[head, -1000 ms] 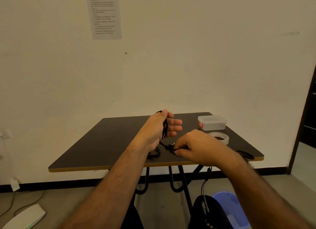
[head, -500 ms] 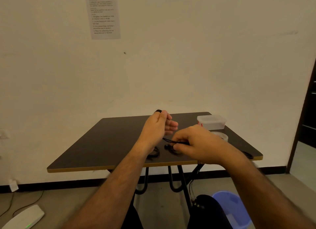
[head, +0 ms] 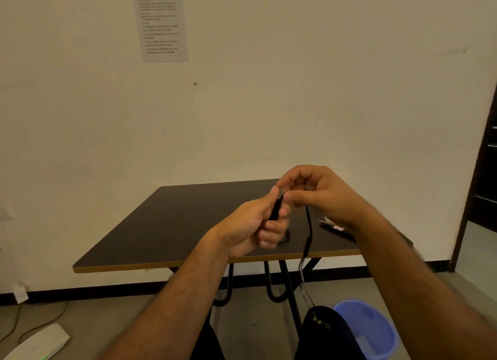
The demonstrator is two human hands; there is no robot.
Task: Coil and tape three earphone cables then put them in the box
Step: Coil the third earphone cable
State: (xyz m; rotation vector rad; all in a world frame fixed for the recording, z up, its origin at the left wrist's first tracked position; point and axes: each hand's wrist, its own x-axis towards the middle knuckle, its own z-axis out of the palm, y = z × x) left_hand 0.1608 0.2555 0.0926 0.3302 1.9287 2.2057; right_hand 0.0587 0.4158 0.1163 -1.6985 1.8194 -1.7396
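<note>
My left hand [head: 258,225] grips a black earphone cable coil [head: 276,210] wound around its fingers, above the dark table [head: 174,219]. My right hand [head: 317,192] pinches the same cable just above the left hand's fingertips. The loose end of the earphone cable [head: 308,241] hangs from my right hand down past the table's front edge toward my lap. Another black earphone coil [head: 286,237] lies on the table just behind my left hand. The box and the tape roll are hidden behind my right hand.
Scissors [head: 336,228] lie on the table under my right wrist. A blue bin [head: 368,330] stands on the floor at lower right. A white device [head: 37,343] and cords lie on the floor at left. A paper sheet [head: 160,23] hangs on the wall.
My right hand has risen from the table surface to above my left hand, drawing the cable up. The left hand's fingers have curled around the coil. The box and tape are now covered.
</note>
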